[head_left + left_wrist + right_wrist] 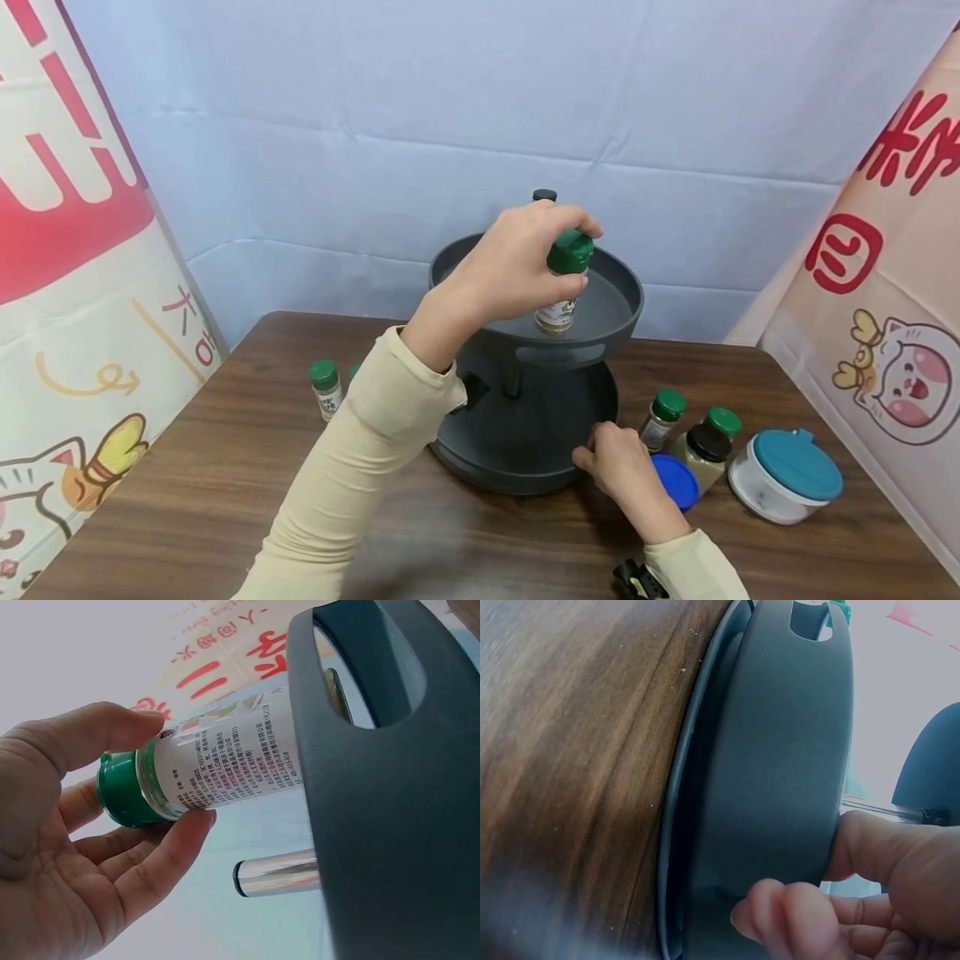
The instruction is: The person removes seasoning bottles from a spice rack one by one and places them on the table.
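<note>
My left hand [513, 262] holds a spice jar [557, 315] by its green-lidded end, thumb on one side and fingers on the other. The jar stands upright within the upper tray [630, 321] of a dark grey two-tier round rack; its lower part is hidden behind the tray wall [390, 825] in the left wrist view. Beside it a silver post [277, 871] with a black top rises above that wall. My right hand [622, 471] pinches the rim of the lower tray [772, 765], thumb over the edge and fingers curled against the outer wall.
Right of the rack stand green-lidded jars [667, 406], a black-lidded jar [708, 443], a blue lid [675, 482] and a white container [780, 492] with a teal lid. A green-lidded jar [326, 387] stands left, another partly behind my sleeve. Cloth [375, 167] hangs behind the wooden table [262, 492].
</note>
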`<state>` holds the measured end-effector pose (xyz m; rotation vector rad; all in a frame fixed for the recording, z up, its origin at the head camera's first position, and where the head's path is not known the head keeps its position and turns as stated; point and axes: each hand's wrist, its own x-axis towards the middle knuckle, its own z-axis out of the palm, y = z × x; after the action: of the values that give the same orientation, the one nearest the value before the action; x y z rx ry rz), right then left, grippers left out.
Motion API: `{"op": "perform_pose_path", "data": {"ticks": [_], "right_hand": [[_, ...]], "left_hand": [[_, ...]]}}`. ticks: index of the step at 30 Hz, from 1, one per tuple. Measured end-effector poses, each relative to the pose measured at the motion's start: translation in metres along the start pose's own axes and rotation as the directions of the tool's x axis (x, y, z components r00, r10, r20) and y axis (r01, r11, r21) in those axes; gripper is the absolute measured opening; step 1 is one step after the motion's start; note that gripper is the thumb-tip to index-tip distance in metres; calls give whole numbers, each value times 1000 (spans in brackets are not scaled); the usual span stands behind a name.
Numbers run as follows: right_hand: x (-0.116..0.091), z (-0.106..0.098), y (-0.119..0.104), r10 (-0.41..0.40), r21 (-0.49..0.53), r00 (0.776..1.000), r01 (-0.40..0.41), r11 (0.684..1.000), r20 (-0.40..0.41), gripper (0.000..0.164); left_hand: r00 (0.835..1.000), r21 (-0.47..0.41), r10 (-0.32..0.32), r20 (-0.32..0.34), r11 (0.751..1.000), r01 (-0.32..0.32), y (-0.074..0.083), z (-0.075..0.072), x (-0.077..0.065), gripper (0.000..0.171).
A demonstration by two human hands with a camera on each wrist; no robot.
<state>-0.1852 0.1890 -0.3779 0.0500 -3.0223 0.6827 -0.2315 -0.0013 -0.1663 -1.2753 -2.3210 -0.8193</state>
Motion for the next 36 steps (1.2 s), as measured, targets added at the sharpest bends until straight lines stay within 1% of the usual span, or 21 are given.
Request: {"op": "perform_pose_path", "data": {"ticks": [4, 10, 15, 21, 29, 36], "right_hand": [[0, 1, 0, 0, 8, 1000, 0, 1000, 1, 34], [0, 1, -2, -15, 12, 1000, 16, 1000, -15, 35], [0, 2, -2, -13, 7, 1000, 13, 1000, -14, 33], [0, 2, -1, -19, 6, 1000, 19, 1000, -19, 33], [0, 3, -1, -29, 0, 999, 29, 1000, -27, 35], [-1, 3, 0, -38, 0, 999, 38, 999, -26, 36]], "left_hand": [[1000, 4, 1, -12, 1000, -1, 1, -3, -2, 35], [999, 15, -1, -47, 1000, 2, 1, -10, -7, 33], [999, 38, -13, -51, 999, 15, -1, -18, -15, 34], [996, 35, -37, -87, 999, 40, -4, -29, -26, 32], [989, 51, -58, -139, 997, 65, -16, -37, -44, 32], [982, 48, -52, -182, 997, 61, -25, -46, -64, 32]]}}
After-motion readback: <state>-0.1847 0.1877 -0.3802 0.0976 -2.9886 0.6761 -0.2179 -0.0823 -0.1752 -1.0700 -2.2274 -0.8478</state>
